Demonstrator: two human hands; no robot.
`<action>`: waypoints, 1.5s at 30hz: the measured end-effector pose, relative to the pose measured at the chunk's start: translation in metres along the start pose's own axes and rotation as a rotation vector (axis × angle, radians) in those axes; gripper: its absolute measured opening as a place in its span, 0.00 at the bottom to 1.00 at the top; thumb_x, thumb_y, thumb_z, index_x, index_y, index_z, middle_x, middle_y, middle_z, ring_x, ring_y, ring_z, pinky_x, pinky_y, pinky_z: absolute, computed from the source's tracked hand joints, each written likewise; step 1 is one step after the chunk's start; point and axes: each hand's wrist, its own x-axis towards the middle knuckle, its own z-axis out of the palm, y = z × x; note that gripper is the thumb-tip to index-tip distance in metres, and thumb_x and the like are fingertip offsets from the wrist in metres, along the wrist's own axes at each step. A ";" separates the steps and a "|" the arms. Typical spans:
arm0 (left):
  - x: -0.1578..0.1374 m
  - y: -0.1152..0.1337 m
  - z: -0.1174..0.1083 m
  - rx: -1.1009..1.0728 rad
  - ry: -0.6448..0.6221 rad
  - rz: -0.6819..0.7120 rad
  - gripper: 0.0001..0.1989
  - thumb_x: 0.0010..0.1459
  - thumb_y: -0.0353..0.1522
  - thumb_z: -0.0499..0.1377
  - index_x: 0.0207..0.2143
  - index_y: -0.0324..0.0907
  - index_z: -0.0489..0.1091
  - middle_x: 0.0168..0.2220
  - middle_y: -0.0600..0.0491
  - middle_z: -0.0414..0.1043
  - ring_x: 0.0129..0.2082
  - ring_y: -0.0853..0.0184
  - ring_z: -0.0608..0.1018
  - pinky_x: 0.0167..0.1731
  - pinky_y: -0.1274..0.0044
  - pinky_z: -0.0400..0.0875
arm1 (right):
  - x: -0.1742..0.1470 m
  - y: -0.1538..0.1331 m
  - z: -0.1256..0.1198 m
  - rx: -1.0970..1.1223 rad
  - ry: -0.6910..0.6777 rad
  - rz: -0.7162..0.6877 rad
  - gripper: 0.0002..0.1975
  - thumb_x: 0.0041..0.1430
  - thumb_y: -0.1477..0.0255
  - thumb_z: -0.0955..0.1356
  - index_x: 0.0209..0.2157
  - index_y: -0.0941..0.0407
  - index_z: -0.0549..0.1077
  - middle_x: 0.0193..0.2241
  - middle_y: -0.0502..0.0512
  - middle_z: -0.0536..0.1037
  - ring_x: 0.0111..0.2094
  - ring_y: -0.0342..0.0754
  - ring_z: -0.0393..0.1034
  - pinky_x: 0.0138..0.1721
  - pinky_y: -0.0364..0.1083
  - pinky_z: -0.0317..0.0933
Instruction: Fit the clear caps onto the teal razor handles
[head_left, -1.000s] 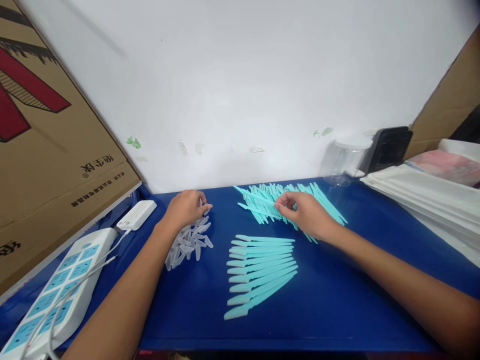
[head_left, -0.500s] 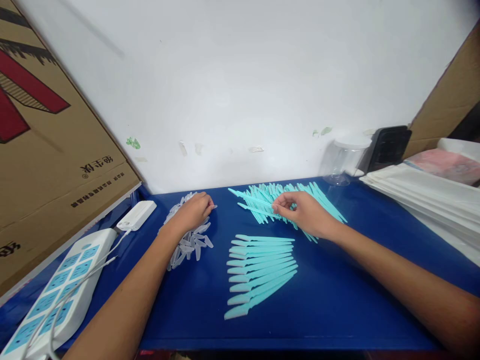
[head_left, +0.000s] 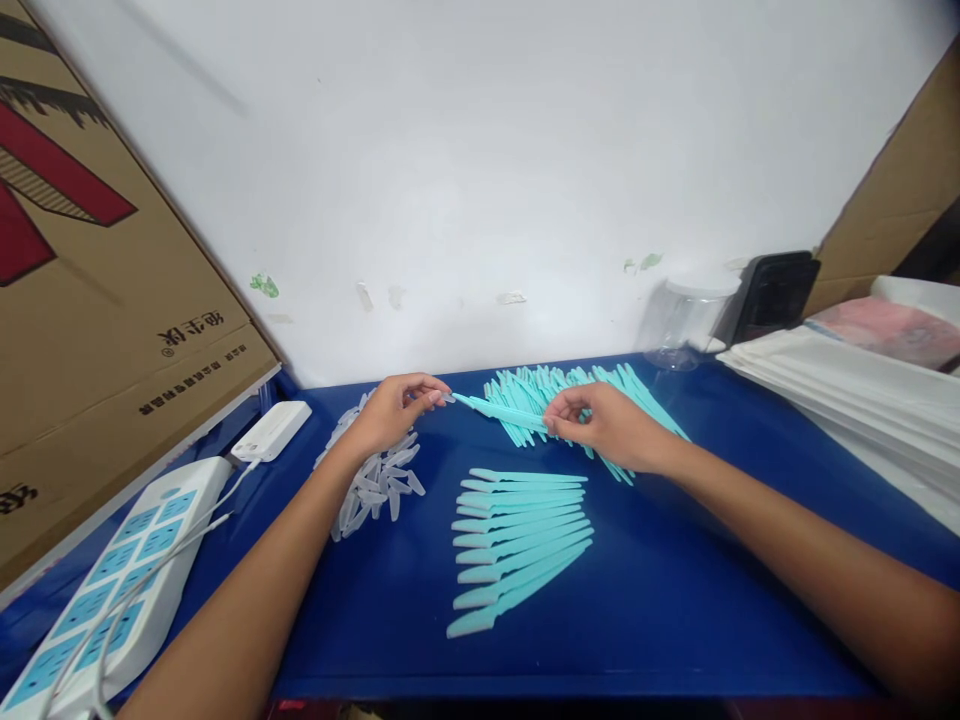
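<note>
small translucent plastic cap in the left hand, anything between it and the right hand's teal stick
Nothing visible: the small translucent plastic cap in the left hand directly faces the tip of the slim teal plastic stick in the right hand. Whether they touch is unclear.

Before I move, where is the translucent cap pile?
In the head view, the translucent cap pile lies left of centre on the blue table, left of the teal razor row, partly hidden by the left hand.
</note>
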 end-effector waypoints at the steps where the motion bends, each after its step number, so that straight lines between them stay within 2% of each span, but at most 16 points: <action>1: 0.000 -0.001 -0.001 -0.004 0.005 0.002 0.17 0.65 0.44 0.59 0.45 0.41 0.78 0.40 0.45 0.82 0.41 0.59 0.81 0.40 0.71 0.73 | 0.000 -0.001 0.000 0.002 -0.003 0.002 0.12 0.58 0.62 0.70 0.29 0.56 0.78 0.26 0.53 0.77 0.29 0.46 0.66 0.34 0.47 0.61; 14: 0.000 0.005 -0.002 -0.054 0.051 -0.019 0.18 0.61 0.46 0.63 0.41 0.39 0.78 0.40 0.43 0.83 0.42 0.57 0.82 0.43 0.69 0.74 | 0.000 -0.003 -0.004 0.009 -0.027 -0.012 0.13 0.58 0.61 0.70 0.28 0.55 0.79 0.25 0.53 0.78 0.28 0.47 0.67 0.32 0.48 0.63; 27: 0.000 0.004 -0.002 -0.073 0.054 -0.034 0.20 0.60 0.47 0.63 0.41 0.38 0.78 0.40 0.43 0.82 0.42 0.57 0.83 0.41 0.70 0.74 | -0.001 -0.003 -0.003 0.008 -0.037 -0.003 0.11 0.58 0.63 0.70 0.28 0.56 0.78 0.25 0.52 0.77 0.28 0.46 0.66 0.33 0.47 0.62; 33: 0.000 0.003 -0.002 -0.043 0.039 -0.034 0.21 0.58 0.47 0.65 0.42 0.39 0.79 0.40 0.44 0.83 0.39 0.58 0.82 0.38 0.71 0.74 | -0.001 -0.001 -0.001 0.022 -0.036 -0.018 0.13 0.59 0.60 0.70 0.29 0.56 0.79 0.27 0.54 0.79 0.29 0.47 0.68 0.33 0.48 0.63; 38: -0.002 0.002 0.000 -0.158 0.040 -0.056 0.21 0.55 0.46 0.68 0.43 0.39 0.79 0.34 0.46 0.83 0.38 0.58 0.83 0.40 0.70 0.76 | -0.002 -0.006 0.002 0.021 0.000 -0.014 0.15 0.62 0.58 0.69 0.30 0.55 0.78 0.29 0.55 0.81 0.31 0.49 0.70 0.36 0.49 0.64; 45: -0.002 0.003 0.010 -0.282 0.123 -0.084 0.22 0.51 0.46 0.71 0.38 0.37 0.80 0.31 0.45 0.83 0.34 0.58 0.84 0.42 0.67 0.78 | -0.003 -0.010 0.005 0.066 0.047 0.022 0.19 0.62 0.53 0.68 0.33 0.56 0.77 0.32 0.56 0.81 0.34 0.50 0.73 0.37 0.49 0.64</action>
